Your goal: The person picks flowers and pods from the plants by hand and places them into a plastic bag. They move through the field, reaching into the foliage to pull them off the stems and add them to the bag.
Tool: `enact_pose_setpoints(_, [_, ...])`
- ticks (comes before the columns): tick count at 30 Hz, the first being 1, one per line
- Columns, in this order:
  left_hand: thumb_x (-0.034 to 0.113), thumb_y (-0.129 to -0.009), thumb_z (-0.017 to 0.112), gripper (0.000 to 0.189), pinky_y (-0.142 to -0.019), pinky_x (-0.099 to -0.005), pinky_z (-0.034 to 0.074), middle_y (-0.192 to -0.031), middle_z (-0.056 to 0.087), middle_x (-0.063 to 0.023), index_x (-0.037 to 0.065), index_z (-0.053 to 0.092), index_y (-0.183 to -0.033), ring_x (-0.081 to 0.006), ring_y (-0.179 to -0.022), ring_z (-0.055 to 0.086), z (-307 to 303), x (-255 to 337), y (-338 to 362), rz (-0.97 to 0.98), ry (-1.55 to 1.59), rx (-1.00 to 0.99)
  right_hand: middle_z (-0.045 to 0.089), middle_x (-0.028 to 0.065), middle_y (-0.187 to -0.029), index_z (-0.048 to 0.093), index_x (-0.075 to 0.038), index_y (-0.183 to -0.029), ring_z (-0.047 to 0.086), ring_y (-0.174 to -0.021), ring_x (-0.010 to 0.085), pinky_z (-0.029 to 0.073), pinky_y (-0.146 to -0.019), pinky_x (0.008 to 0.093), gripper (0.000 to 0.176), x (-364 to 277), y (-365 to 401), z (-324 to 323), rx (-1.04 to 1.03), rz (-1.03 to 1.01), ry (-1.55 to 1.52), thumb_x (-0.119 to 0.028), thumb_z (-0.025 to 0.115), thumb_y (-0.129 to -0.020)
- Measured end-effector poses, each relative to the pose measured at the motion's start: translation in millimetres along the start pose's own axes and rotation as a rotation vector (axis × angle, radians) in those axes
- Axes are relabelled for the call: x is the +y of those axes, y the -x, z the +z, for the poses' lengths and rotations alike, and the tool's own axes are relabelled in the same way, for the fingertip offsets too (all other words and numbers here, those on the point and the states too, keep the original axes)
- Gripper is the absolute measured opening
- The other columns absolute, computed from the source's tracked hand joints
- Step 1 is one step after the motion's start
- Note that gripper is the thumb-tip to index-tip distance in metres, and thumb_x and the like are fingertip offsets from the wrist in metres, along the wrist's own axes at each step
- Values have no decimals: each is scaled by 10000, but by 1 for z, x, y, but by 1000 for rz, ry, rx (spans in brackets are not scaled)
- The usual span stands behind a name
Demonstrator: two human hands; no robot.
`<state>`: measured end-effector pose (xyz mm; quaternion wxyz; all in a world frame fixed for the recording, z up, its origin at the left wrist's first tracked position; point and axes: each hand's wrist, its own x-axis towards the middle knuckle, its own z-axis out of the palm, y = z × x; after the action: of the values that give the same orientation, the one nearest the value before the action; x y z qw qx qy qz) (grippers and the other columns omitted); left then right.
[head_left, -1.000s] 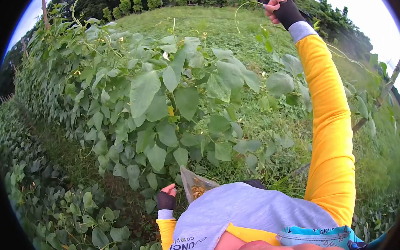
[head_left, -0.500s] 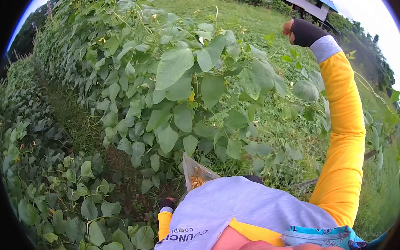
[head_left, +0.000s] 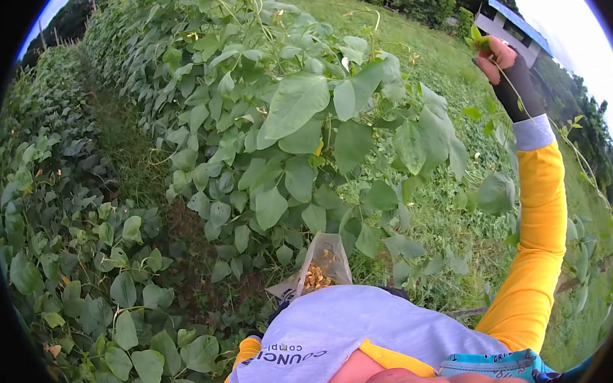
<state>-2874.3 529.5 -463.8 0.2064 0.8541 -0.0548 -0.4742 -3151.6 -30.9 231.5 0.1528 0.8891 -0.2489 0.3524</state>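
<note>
My right hand [head_left: 499, 62], in a dark fingerless glove, is raised at the upper right. Its fingers are closed on a thin vine [head_left: 516, 96], whose small bright leaves [head_left: 477, 39] stick out past the fingertips. Down by my waist, only a dark sliver of my left hand [head_left: 256, 334] shows beyond the yellow sleeve; its fingers are hidden. A whitish translucent bag [head_left: 336, 249] hangs in front of my body, with small orange-brown pieces [head_left: 317, 277] inside, too small to name.
A tall leafy row of climbing plants [head_left: 269, 145] stands in front of me. Lower leafy plants [head_left: 127, 333] grow on the left. Grass [head_left: 440, 219] spreads to the right, crossed by a slanting pole [head_left: 568, 284]. A blue-roofed building [head_left: 516, 24] is behind.
My right hand has shifted right and slightly down in view, turned, and now has the vine in its fingers. The bag shows more fully. My left hand has slipped mostly out of sight.
</note>
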Motion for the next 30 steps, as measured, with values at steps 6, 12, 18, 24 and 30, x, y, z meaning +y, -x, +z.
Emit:
enact_pose_setpoints(6, [150, -825, 661, 249, -766, -355, 516, -913, 706, -104, 78, 693, -1061, -244, -828, 666, -8, 38, -20, 90, 58, 17, 629, 132, -821, 623, -36, -1081, 635, -780, 265, 495, -714, 355, 265, 35, -22, 22, 56, 113, -42, -134, 662, -838])
enact_pose_setpoints(12, [150, -829, 658, 246, -753, -351, 510, -906, 701, -100, 80, 690, -1062, -239, -816, 659, -27, 77, -44, 165, 109, 13, 607, 124, -763, 595, -67, -1134, 631, -756, 272, 495, -688, 371, 296, 21, -40, 32, 121, 195, 90, -96, 621, -841])
enact_pose_setpoints(18, [151, -833, 654, 243, -740, -348, 504, -899, 695, -97, 82, 686, -1063, -235, -803, 652, -55, 97, -67, 141, 92, -28, 619, 178, -837, 529, -53, -979, 622, -803, 370, 489, -678, 414, 151, 29, -62, 52, -30, 149, 243, -81, 601, -849])
enact_pose_setpoints(24, [151, -837, 651, 240, -727, -345, 498, -892, 690, -93, 83, 683, -1065, -230, -791, 645, -94, 113, -99, 71, 39, -91, 635, 175, -775, 602, -41, -906, 629, -718, 345, 496, -631, 407, 149, 30, -75, 71, -282, 148, 491, -57, 626, -760])
enact_pose_setpoints(30, [151, -841, 647, 237, -714, -342, 492, -885, 684, -90, 85, 679, -1066, -226, -779, 638, -146, 128, -136, 69, 34, -101, 671, 145, -782, 652, -19, -895, 658, -738, 284, 524, -655, 369, 225, -31, -96, 50, -673, 417, 234, -6, 532, -705])
